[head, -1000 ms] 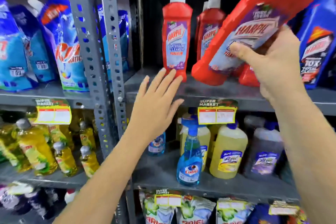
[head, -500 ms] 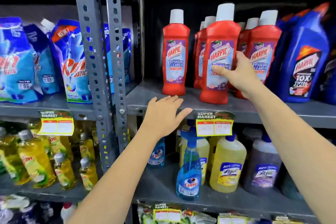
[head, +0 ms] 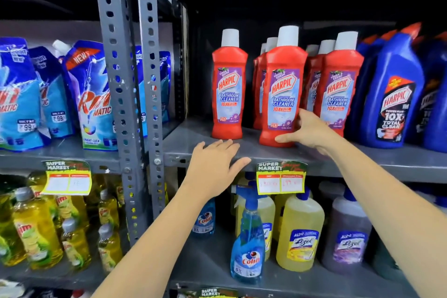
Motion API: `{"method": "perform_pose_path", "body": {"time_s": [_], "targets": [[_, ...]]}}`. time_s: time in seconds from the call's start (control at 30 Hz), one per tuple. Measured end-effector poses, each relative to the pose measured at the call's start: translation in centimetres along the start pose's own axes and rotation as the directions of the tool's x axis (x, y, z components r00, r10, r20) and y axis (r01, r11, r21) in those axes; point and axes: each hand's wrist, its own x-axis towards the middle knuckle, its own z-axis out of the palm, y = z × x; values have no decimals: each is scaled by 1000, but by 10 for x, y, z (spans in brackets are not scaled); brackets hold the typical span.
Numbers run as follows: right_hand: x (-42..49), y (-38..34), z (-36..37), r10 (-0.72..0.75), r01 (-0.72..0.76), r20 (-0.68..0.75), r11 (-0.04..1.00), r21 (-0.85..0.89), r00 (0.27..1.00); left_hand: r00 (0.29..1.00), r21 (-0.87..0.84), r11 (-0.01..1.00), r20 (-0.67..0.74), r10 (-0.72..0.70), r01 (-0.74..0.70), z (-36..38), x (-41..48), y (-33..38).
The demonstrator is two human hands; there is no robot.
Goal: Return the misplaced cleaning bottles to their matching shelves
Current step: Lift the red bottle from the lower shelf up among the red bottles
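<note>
A red Harpic bathroom cleaner bottle (head: 283,94) with a white cap stands upright at the front of the grey metal shelf (head: 362,159), among several matching red bottles such as one to its left (head: 229,89) and one to its right (head: 338,94). My right hand (head: 312,132) is at this bottle's lower right. The thumb touches its side, and the fingers are spread loosely in front of its base without gripping. My left hand (head: 215,167) lies palm down on the shelf's front edge, holding nothing.
Blue Harpic bottles (head: 394,94) fill the shelf's right end. Below stand a Colin spray bottle (head: 248,244) and yellow (head: 300,237) and purple Lizol bottles (head: 348,239). Perforated uprights (head: 116,80) divide off the left bay with blue detergent pouches (head: 92,99) and yellow dish-liquid bottles (head: 36,232).
My right hand brought the tilted red bottle down, stood it upright on the shelf and loosened its grip, sliding to the base. My left hand dropped onto the shelf edge.
</note>
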Motion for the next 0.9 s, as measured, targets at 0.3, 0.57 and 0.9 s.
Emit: {"method": "perform_pose_path", "body": {"time_s": [0.3,0.57,0.9], "targets": [[30,2,2,13,-16,57,999,44,998,998,-19,1000,-60,7,-9,2,0,0],[34,12,6,26,-36,90,992,118,996,998,-19,1000,-66,-6,5,2,0,1],[37,19,7,1,-10,68,992,128,998,995,-27,1000,-98,3,-6,5,0,0]]}}
